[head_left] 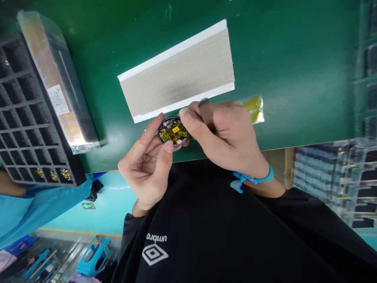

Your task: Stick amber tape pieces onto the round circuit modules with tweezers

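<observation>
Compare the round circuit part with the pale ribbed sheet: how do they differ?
Shape: the circuit part is circular; the ribbed sheet is a long rectangle.
Size: the sheet looks far larger than the circuit part.
Pose: the circuit part is held in the left hand; the sheet lies on the green table.
Shared: both show more than one colour.

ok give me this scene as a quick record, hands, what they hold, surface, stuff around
left hand: pinches round device at its rim
right hand: thumb at the device's edge, dark flat strip held among the fingers
right wrist: blue band
surface: green tabletop
beyond hands: white-edged sheet with a lined grey middle
beside right hand: yellow film, partly covered
left side: wrapped package beside black tray, small yellowish parts in three compartments
nearby person: blue sleeve
</observation>
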### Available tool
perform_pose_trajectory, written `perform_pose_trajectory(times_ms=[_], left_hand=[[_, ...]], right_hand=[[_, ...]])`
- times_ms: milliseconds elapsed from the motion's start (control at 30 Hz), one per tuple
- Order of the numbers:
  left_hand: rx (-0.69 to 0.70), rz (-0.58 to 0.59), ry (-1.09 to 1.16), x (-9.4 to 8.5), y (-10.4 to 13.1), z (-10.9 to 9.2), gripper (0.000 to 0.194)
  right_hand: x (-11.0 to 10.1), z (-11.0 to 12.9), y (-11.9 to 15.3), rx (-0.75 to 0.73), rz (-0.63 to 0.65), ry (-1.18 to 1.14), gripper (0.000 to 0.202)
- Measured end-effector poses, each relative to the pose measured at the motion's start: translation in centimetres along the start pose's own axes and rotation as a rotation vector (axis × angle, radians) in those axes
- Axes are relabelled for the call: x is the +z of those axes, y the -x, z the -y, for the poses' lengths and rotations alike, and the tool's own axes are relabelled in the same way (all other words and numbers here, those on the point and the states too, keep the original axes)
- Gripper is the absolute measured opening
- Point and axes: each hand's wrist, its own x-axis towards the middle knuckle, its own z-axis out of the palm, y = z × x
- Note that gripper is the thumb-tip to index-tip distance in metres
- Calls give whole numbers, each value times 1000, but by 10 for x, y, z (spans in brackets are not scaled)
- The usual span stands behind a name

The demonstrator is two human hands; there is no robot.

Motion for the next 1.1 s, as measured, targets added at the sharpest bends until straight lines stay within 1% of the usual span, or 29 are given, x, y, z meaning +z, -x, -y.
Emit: perform_pose_trajectory(times_ms=[233, 333, 433, 533, 600, 700, 800, 867, 933, 1000, 1033, 1067, 1100], left_hand=[[-34, 3, 18, 1, -2, 3, 34], [-51, 15, 5, -1, -3, 6, 35], [-70, 21, 0, -3, -3, 10, 36], [-73, 14, -20, -5, -1, 14, 37], [-64, 6, -45, -6, 0, 15, 38], [-45, 9, -72, -7, 2, 16, 40], [9, 64, -72, -11, 2, 17, 45], [19, 111, -36, -15, 1, 20, 50], [-7, 115, -8, -19, 1, 25, 49], [-25, 83, 2, -24, 3, 31, 42], [-30, 73, 5, -27, 4, 34, 40], [-32, 68, 7, -30, 6, 38, 41], [-31, 66, 4, -34, 8, 41, 44]], right_hand=[[-3, -4, 1, 7, 15, 40, 46], [-2, -10, 0, 33, 21, 78, 48], [0, -14, -1, 26, 20, 86, 48], [2, -13, 3, 39, 6, 151, 50], [3, -10, 5, 42, -5, 214, 46], [4, -7, 8, -37, -26, 287, 32], [4, -7, 10, -102, -46, 328, 30], [4, -9, 11, -107, -28, 333, 29], [5, -11, 13, -129, 6, 338, 25], [4, -12, 16, -157, 96, 336, 16], [3, -14, 18, -162, 148, 328, 15], [0, -15, 20, -174, 178, 305, 20], [-5, -16, 23, -196, 164, 274, 25]])
